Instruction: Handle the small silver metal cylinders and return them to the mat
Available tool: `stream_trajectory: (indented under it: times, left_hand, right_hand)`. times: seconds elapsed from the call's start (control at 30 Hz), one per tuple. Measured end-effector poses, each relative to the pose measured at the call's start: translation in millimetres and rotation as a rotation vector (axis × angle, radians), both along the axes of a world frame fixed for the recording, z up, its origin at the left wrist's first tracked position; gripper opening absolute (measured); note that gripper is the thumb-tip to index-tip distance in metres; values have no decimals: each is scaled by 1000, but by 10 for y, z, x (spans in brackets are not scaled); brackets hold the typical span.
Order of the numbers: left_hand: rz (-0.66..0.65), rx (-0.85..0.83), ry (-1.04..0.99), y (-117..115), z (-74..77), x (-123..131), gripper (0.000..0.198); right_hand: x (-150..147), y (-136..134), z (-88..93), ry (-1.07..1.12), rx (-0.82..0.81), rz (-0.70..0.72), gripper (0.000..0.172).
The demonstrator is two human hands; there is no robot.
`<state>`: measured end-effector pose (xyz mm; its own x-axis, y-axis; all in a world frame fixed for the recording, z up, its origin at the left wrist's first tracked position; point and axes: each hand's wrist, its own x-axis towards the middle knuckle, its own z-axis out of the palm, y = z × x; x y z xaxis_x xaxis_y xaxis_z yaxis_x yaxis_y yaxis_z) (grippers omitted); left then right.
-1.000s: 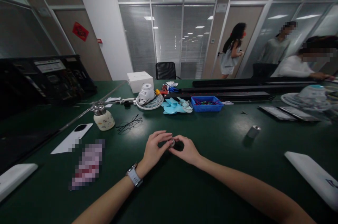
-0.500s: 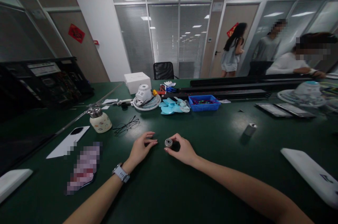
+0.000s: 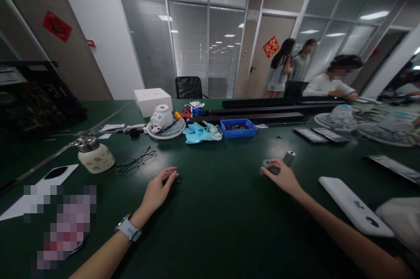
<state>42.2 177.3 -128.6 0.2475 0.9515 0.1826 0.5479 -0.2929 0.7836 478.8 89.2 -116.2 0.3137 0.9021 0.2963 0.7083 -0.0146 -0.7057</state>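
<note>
On the right of the green table [image 3: 210,217], my right hand [image 3: 281,176] grips a small round metal part [image 3: 267,164] between thumb and fingers. A grey metal cylinder [image 3: 290,157] stands just behind that hand. My left hand [image 3: 160,185], with a watch [image 3: 128,227] at the wrist, rests at left of centre. Its thumb and fingertips are drawn together near a small dark piece [image 3: 178,179]; whatever lies between them is too small and hidden to name.
Behind my hands are a white fan part [image 3: 162,121], light blue blades [image 3: 201,132] and a blue tray [image 3: 239,129]. Glasses [image 3: 138,159] and a patterned jar [image 3: 96,155] lie left. A white casing [image 3: 354,204] is at right. A person [image 3: 328,84] sits at the far right.
The view has turned right. My right hand has carried the round metal part rightward, close to the grey cylinder. My left hand is now apart from it, its thumb and fingertips closer together.
</note>
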Motion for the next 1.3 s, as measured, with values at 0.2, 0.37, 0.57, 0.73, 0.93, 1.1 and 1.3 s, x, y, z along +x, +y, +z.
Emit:
stream_trajectory:
  times: [0.2, 0.37, 0.57, 0.73, 0.93, 1.1, 1.3]
  left_hand:
    - [48, 12, 14, -34, 54, 24, 45]
    - [155, 20, -11, -56, 116, 36, 43]
    - [156, -7, -147, -42, 90, 7, 41]
    - [155, 42, -143, -22, 52, -22, 34]
    - [108, 30, -107, -58, 94, -17, 31]
    - [122, 16, -10, -43, 90, -23, 30]
    - [138, 17, 109, -4, 59, -19, 34]
  right_hand:
    - [764, -272, -84, -121, -44, -436, 52]
    - [287, -268, 151, -472, 339, -453, 63]
    - [-1116, 193, 246, -281, 29, 466, 37]
    - [-2113, 723, 66, -174, -110, 737, 51]
    - [-2474, 951, -44, -222, -56, 685, 31]
    - [-1953, 621, 43, -148, 3, 668, 28]
    - [-312, 59, 358, -281, 163, 50, 40]
